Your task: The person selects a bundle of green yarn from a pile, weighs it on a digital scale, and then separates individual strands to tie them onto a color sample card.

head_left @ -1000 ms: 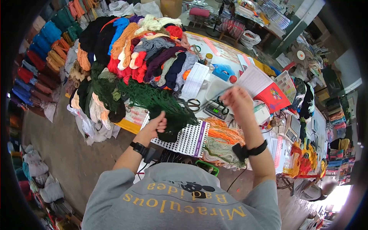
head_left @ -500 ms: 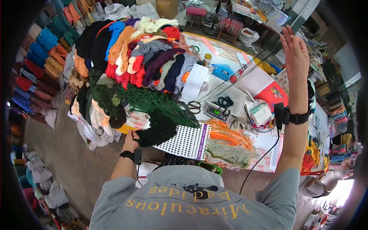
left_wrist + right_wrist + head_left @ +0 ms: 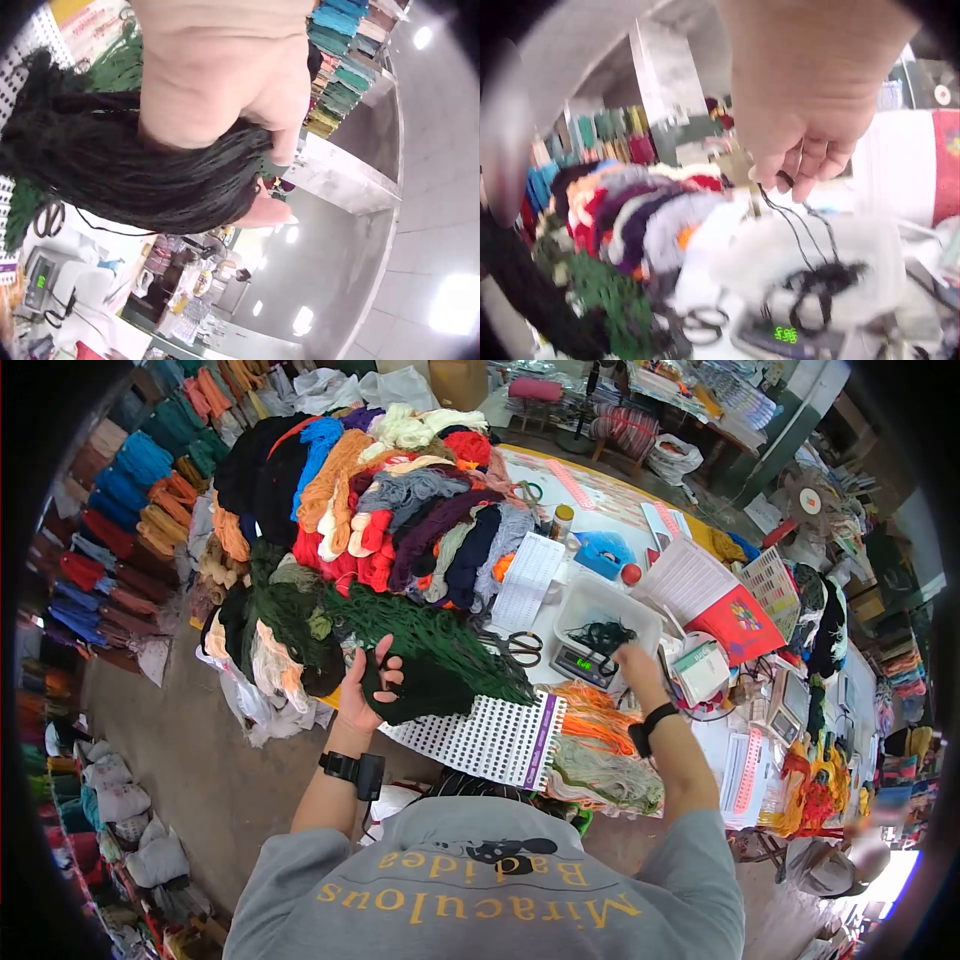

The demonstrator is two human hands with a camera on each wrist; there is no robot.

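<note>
A thick dark green skein (image 3: 432, 685) hangs over my left hand (image 3: 362, 685), its strands wrapped round the hand; the left wrist view shows the skein (image 3: 150, 180) lying across the palm. With its fingertips my right hand (image 3: 802, 142) pinches thin dark strands above a small dark yarn pile (image 3: 821, 289). That pile lies in a white plastic tray (image 3: 640, 615) on a digital scale (image 3: 583, 663) with lit green digits. Black-handled scissors (image 3: 524, 649) lie left of the scale. A brighter green yarn bundle (image 3: 440, 640) spreads behind my left hand.
A large heap of coloured skeins (image 3: 400, 510) covers the table's left part. A dotted chart (image 3: 490, 740) lies at the near edge, beside orange yarn (image 3: 600, 710). Farther right are an open red booklet (image 3: 738, 622) and a small white box (image 3: 700, 668).
My right hand went up and far right with long strands, then came back down to the tray. My left hand has risen from the table edge with the dark skein.
</note>
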